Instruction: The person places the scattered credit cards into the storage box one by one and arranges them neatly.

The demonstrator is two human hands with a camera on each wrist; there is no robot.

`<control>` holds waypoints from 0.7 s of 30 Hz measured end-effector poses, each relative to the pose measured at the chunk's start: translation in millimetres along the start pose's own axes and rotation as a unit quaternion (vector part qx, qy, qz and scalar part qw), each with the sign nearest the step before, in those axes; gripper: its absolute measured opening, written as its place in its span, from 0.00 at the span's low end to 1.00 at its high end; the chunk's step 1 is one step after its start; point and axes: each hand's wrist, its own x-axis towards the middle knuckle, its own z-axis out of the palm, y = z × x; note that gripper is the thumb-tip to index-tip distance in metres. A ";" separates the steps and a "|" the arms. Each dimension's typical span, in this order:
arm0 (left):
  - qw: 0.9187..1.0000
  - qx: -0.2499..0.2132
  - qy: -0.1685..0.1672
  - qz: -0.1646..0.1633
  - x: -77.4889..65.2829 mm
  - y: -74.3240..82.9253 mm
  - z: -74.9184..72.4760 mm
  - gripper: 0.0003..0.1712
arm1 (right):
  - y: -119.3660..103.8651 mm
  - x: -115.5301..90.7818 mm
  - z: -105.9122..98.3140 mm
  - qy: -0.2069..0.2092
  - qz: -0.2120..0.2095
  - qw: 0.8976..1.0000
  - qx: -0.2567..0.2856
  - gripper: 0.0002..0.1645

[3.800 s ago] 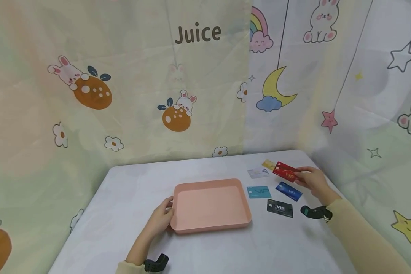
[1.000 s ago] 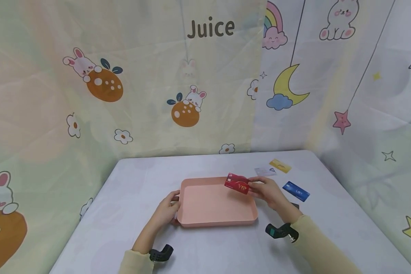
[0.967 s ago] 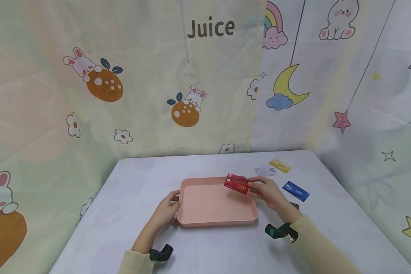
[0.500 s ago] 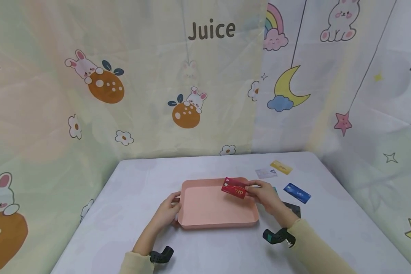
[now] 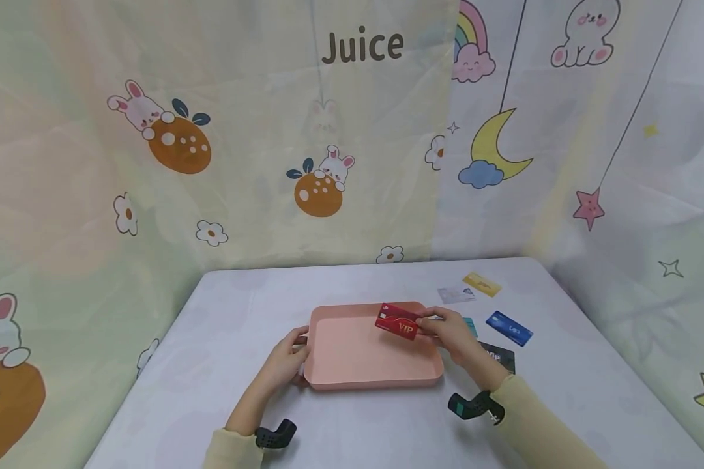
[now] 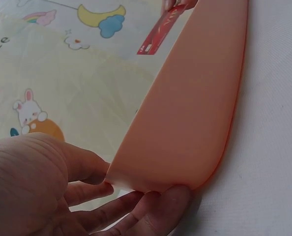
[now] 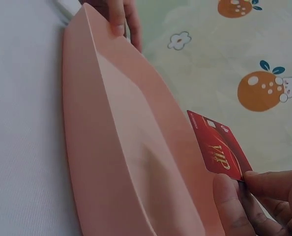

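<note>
Looking down from the head view, we note the left hand (image 5: 283,361) gripping the left end of a pink tray (image 5: 358,365) on the white table (image 5: 240,312). Right hand (image 5: 454,333) pinches a red card (image 5: 397,321) by one short edge, thumb and fingers closed on it; we see the card aloft over the tray's right half, tilted, VIP lettering facing up. Past that hand we count five more cards lying on the table: yellow (image 5: 482,284) and pale (image 5: 456,295) side by side at the back, blue (image 5: 509,328) farther right, teal (image 5: 470,326) partly hidden by the hand, black (image 5: 500,355) partly covered by the forearm.

Left wrist view: we find bent fingers against the tray's end, beside a rounded corner. Red card shows beyond the long rim, at the top.

Right wrist view: we read the pinch clearly, thumb against fingertips with the card's edge between, most of its printed face exposed. A shadow falls across the tray floor. At the far end we see the left hand's digits over the rim.
</note>
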 end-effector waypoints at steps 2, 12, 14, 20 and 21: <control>1.000 0.002 0.001 -0.001 0.0 0.4 -0.4 0.30 | -1.2 -0.8 1.6 -0.005 -0.004 1.000 0.005 0.25; 1.000 -0.005 0.000 -0.005 0.1 1.2 -1.2 0.30 | -4.8 -4.2 11.1 -0.022 -0.007 1.000 0.020 0.22; 1.000 -0.006 -0.001 -0.006 0.3 0.9 -1.2 0.30 | -3.4 -3.8 12.8 -0.025 -0.007 0.999 0.023 0.22; 1.000 -0.006 -0.002 -0.008 2.0 -1.2 -0.9 0.30 | -2.7 -5.4 19.8 -0.022 -0.009 1.000 0.011 0.19; 1.000 -0.005 -0.003 -0.005 2.3 -1.4 -1.0 0.30 | -3.0 -6.0 21.3 -0.022 -0.010 1.000 0.010 0.19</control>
